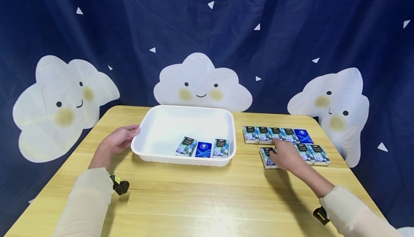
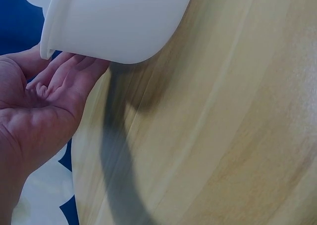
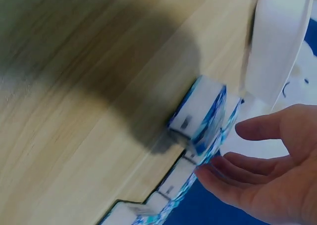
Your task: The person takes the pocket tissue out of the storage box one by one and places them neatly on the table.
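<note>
My left hand [image 1: 121,140] holds the white plastic tray [image 1: 152,122] at its left rim. In the left wrist view the thumb is at the rim and the fingers reach beneath the tray [image 2: 119,24]. Over the front row of tissue packs is my right hand [image 1: 288,156], partly covering that row. In the right wrist view its thumb and fingers are apart, close to a flowered tissue pack [image 3: 198,108] with nothing gripped between them. Inside the tray lie two flowered tissue packs [image 1: 186,146] with a blue tissue pack [image 1: 203,149] between them.
A back row of flowered tissue packs [image 1: 263,135] ends at the right in a blue tissue pack [image 1: 303,136]. More flowered packs [image 1: 319,154] stand right of my right hand. Everything rests on a wooden table [image 1: 194,194] before a dark blue cloud-print curtain [image 1: 275,7].
</note>
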The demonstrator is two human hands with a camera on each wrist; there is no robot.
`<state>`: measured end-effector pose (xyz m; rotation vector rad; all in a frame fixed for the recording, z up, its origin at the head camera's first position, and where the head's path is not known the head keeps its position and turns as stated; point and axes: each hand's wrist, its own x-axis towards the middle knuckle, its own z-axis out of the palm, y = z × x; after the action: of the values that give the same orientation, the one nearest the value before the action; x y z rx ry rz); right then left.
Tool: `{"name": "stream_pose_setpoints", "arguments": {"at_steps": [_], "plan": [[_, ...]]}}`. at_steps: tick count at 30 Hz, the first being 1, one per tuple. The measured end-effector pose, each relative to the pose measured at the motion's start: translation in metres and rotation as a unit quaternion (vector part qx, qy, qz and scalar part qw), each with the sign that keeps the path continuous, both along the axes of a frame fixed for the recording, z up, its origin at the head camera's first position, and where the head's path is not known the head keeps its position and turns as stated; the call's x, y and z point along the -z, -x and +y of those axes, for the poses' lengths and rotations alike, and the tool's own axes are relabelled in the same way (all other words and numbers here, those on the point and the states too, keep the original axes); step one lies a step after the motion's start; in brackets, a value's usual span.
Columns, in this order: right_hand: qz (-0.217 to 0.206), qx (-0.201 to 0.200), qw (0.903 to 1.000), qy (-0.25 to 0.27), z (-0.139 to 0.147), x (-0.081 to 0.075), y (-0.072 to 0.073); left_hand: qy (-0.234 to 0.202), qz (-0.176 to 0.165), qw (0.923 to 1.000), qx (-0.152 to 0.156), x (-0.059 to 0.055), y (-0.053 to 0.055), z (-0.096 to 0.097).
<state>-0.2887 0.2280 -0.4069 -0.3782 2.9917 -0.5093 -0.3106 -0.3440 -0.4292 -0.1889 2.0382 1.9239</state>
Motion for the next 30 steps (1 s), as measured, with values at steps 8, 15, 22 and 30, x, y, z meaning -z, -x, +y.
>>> {"name": "stream_pose_setpoints", "arguments": {"at_steps": [8, 15, 22, 30], "plan": [[0.063, -0.046, 0.9964, -0.033, -0.017, 0.011, -0.017, -0.006, -0.004, 1.0000, -0.002, 0.000, 0.001, 0.000], [0.089, -0.045, 0.9945, -0.032, -0.016, 0.019, -0.018, -0.012, -0.003, 0.9999, -0.002, 0.001, 0.002, -0.001], [0.077, -0.026, 0.9964, -0.024, -0.009, 0.019, -0.013, -0.005, -0.004, 1.0000, -0.002, 0.001, 0.001, -0.001], [0.104, -0.010, 0.9941, -0.032, 0.007, 0.027, -0.011, -0.016, -0.007, 0.9999, -0.003, 0.001, 0.001, -0.001]]}}
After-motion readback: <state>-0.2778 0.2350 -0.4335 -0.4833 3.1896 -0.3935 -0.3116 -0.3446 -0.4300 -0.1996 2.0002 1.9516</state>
